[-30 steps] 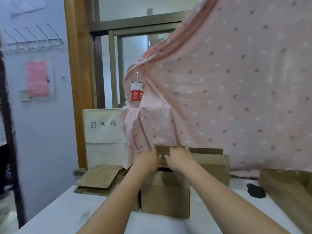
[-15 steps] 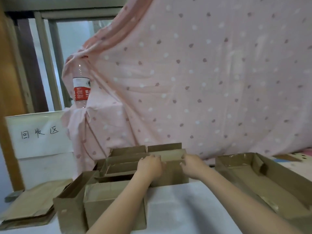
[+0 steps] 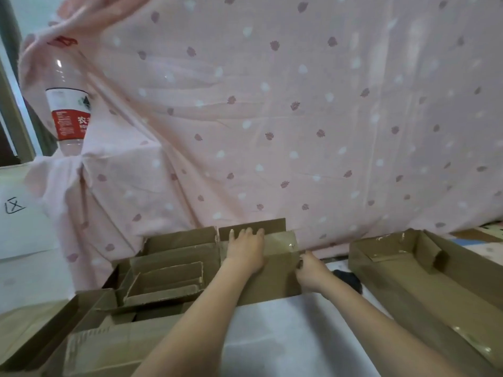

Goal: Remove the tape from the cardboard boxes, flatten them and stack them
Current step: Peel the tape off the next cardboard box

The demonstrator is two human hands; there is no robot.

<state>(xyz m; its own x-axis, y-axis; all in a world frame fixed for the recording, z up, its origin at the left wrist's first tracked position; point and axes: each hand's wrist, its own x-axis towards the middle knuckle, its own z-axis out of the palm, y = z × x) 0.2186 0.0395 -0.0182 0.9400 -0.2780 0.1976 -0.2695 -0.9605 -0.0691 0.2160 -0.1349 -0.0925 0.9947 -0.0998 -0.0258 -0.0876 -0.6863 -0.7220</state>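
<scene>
Left hand flat, fingers straight, pressing cardboard box. Right hand pinching box's right edge. Bottle red label, Chinese characters; white sign reads "区".

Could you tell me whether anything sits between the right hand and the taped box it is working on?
Nothing visible does. The right hand is already at the right edge of the taped box, and the left hand rests on its top.

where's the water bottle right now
In the head view the water bottle stands at the far left, upright on the draped pink spotted cloth, above and behind the cluster of open cardboard boxes and above the white sign.
</scene>
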